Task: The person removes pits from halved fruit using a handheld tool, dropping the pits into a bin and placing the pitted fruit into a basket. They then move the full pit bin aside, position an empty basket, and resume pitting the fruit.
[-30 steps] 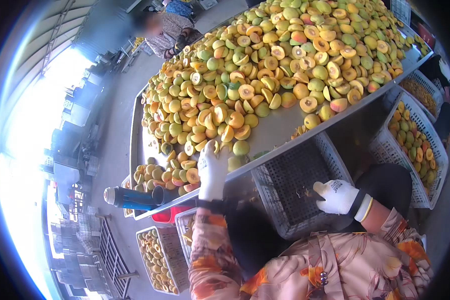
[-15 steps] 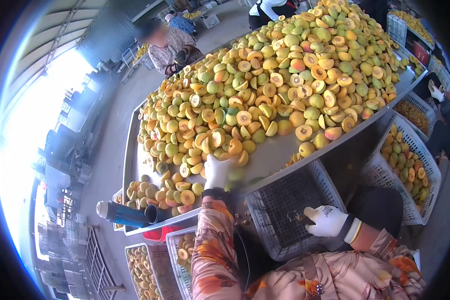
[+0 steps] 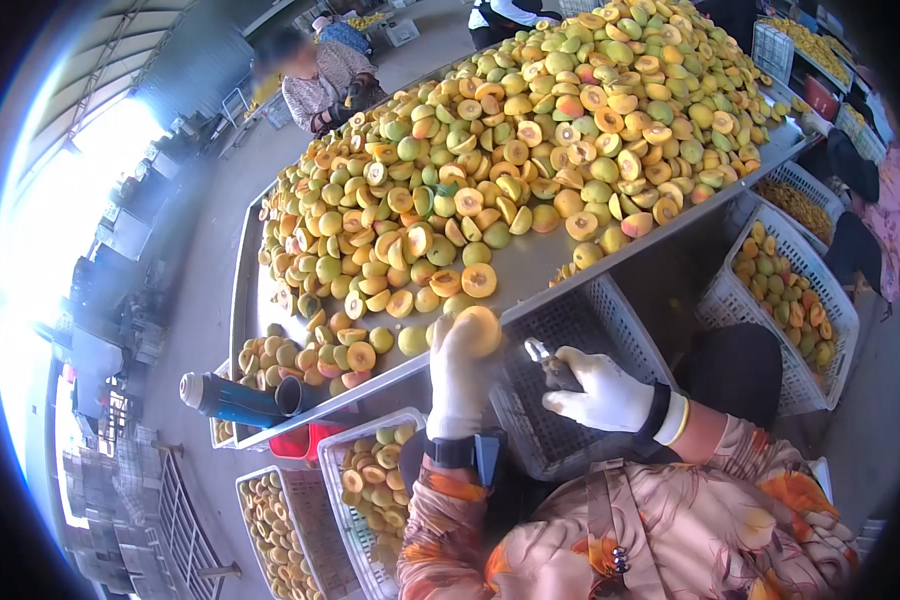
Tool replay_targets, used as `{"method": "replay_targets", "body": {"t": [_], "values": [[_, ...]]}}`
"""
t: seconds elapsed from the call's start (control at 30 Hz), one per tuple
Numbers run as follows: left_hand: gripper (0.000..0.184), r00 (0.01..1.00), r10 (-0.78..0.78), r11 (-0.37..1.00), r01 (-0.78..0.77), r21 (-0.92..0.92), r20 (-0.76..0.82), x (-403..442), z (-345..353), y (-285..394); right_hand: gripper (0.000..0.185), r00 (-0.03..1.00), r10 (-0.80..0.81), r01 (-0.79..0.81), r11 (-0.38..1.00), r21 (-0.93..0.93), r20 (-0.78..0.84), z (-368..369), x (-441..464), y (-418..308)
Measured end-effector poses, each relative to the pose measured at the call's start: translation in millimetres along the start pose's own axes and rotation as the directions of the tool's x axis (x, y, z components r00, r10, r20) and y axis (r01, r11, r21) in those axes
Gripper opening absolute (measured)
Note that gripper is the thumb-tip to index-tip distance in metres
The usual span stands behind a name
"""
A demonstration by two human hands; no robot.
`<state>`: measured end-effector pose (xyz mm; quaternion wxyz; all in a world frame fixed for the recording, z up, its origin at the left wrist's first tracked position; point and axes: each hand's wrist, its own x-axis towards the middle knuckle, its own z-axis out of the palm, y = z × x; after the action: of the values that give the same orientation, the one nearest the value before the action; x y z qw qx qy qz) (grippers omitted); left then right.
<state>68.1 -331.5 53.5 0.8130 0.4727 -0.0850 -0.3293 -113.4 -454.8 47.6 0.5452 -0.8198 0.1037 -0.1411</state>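
My left hand (image 3: pixel 460 385), in a white glove, holds a cut yellow fruit half (image 3: pixel 480 332) at the near edge of the metal table (image 3: pixel 535 290). My right hand (image 3: pixel 605 392), also gloved, is closed round a small metal tool with a dark handle (image 3: pixel 553 367), its tip toward the fruit. Below both hands is a grey plastic crate (image 3: pixel 620 320). Beyond them a large heap of halved yellow-green fruit (image 3: pixel 510 150) covers much of the table.
A blue flask (image 3: pixel 230 396) lies at the table's left corner, above a red container (image 3: pixel 292 442). Fruit-filled crates (image 3: pixel 378 480) stand at lower left and at right (image 3: pixel 785 290). A person (image 3: pixel 330 85) works across the table; others are farther back.
My left hand has drawn back from the heap toward me with a fruit half. My right hand has risen from over the crate toward it, and the tool now shows clearly.
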Motion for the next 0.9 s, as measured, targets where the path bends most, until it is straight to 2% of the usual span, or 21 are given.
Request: {"method": "replay_targets", "body": {"t": [0.03, 0.07, 0.17, 0.2, 0.3, 0.4, 0.5, 0.6, 0.7, 0.8, 0.9], "values": [[0.025, 1.0, 0.01, 1.0, -0.01, -0.005, 0.018, -15.6, 4.7, -3.4, 0.034, 0.993, -0.106, 0.104, 0.994, -0.04, -0.043, 9.5, -2.2, -2.7], [0.032, 0.998, 0.061, 0.991, -0.064, 0.121, 0.028, -28.7, 5.0, -8.1, 0.033, 0.994, -0.103, 0.099, 0.988, -0.12, -0.03, 11.3, -5.1, -18.5], [0.043, 0.98, 0.194, 0.911, -0.192, 0.365, 0.032, -69.6, 31.9, 2.7, 0.032, 0.983, -0.171, 0.159, 0.973, -0.169, -0.06, 18.4, -16.0, -27.7], [0.053, 0.981, 0.186, 0.948, -0.194, 0.252, 0.054, -77.4, 31.4, -1.3, 0.032, 0.973, -0.22, 0.2, 0.957, -0.21, -0.076, 18.9, -20.1, -32.0], [0.05, 0.953, 0.302, 0.909, -0.3, 0.291, 0.038, -97.2, 41.5, -2.0, 0.031, 0.973, -0.216, 0.177, 0.928, -0.328, -0.086, 19.1, -34.0, -44.2], [0.046, 0.925, 0.379, 0.892, -0.367, 0.264, 0.008, -105.9, 46.1, -10.4, 0.023, 0.937, -0.32, 0.247, 0.89, -0.382, -0.139, 20.0, -43.2, -53.8], [0.052, 0.871, 0.485, 0.808, -0.482, 0.339, 0.082, -111.4, 42.6, -16.4, 0.021, 0.948, -0.285, 0.197, 0.874, -0.444, -0.142, 23.5, -52.7, -53.2], [0.052, 0.848, 0.524, 0.779, -0.514, 0.36, 0.079, -114.2, 45.0, -18.0, 0.03, 0.944, -0.29, 0.209, 0.893, -0.4, -0.154, 23.3, -60.4, -60.4], [0.053, 0.84, 0.538, 0.764, -0.519, 0.384, 0.066, -120.7, 52.4, -14.6, 0.029, 0.947, -0.281, 0.206, 0.904, -0.374, -0.158, 22.6, -65.1, -63.4], [0.052, 0.806, 0.586, 0.726, -0.568, 0.389, 0.082, -122.6, 55.7, -14.9, 0.017, 0.953, -0.254, 0.189, 0.924, -0.333, -0.165, 20.3, -67.0, -73.1], [0.039, 0.711, 0.699, 0.639, -0.668, 0.382, 0.074, -126.3, 69.9, -11.9, 0.016, 0.948, -0.276, 0.242, 0.948, -0.207, -0.16, 22.7, -68.3, -71.2]]}}
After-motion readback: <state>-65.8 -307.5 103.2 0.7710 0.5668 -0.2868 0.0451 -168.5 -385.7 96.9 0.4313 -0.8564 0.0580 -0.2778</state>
